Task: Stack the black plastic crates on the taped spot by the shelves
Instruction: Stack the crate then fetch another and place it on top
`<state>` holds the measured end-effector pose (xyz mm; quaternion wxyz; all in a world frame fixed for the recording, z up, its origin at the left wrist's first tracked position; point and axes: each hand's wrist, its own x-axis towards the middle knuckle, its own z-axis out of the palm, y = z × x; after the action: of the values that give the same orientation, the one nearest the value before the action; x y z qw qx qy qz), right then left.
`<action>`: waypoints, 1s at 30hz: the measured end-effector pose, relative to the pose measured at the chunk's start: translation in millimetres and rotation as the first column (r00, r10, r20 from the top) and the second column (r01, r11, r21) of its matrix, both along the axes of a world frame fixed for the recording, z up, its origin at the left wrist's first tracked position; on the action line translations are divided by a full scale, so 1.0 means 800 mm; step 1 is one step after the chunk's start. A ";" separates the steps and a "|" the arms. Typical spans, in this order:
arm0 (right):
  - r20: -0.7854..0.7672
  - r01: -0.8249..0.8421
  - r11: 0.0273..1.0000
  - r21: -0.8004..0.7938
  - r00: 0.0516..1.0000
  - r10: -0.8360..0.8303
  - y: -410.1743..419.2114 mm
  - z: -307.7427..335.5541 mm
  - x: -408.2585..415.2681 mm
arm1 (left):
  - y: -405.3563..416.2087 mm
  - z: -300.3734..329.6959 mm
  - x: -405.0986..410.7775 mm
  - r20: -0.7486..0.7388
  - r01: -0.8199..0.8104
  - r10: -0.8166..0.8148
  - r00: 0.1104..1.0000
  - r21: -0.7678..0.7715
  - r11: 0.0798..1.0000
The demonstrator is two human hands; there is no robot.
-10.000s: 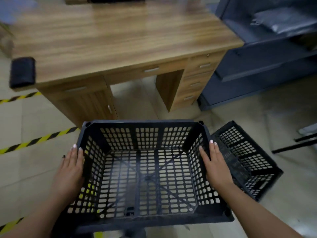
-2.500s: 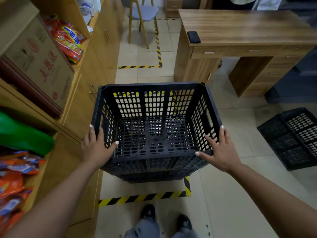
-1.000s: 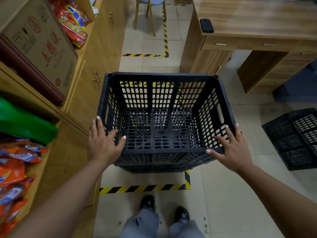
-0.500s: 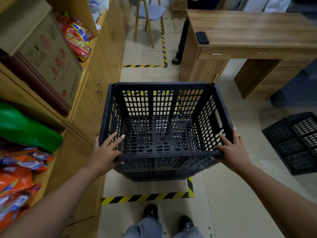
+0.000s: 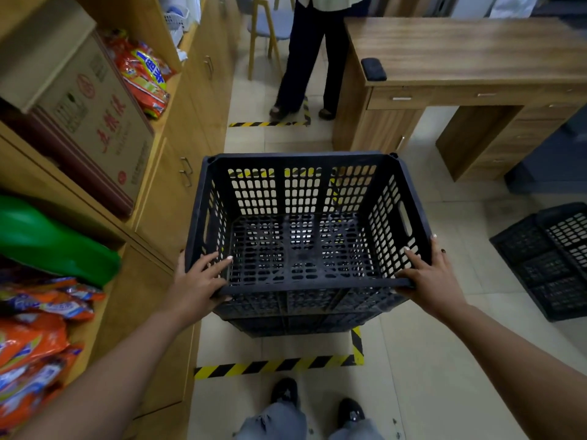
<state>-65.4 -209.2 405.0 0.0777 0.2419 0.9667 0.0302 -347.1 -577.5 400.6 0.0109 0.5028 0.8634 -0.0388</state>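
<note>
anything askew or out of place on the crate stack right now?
Slightly. The top black plastic crate sits a little twisted on the crates below, both hands on its near corners. Two more black crates lie on the floor to the right, outside the yellow-black tape.

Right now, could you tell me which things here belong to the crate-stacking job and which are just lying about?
Part of the job:
- black perforated plastic crate, gripped by the left hand and right hand
- yellow-and-black floor tape
- spare black crates on the floor

Lying about:
- wooden desk
- brown cardboard box
- orange snack packets
- green bag
</note>
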 end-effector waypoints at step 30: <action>0.064 0.100 0.982 -0.160 0.994 -0.090 0.003 0.013 -0.001 | 0.027 -0.005 0.013 0.087 -0.303 0.299 0.950 0.039 0.952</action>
<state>-66.1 -206.9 415.1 0.1258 0.2796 0.9507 -0.0457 -337.1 -555.5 397.0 0.0383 0.3666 0.9296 0.0058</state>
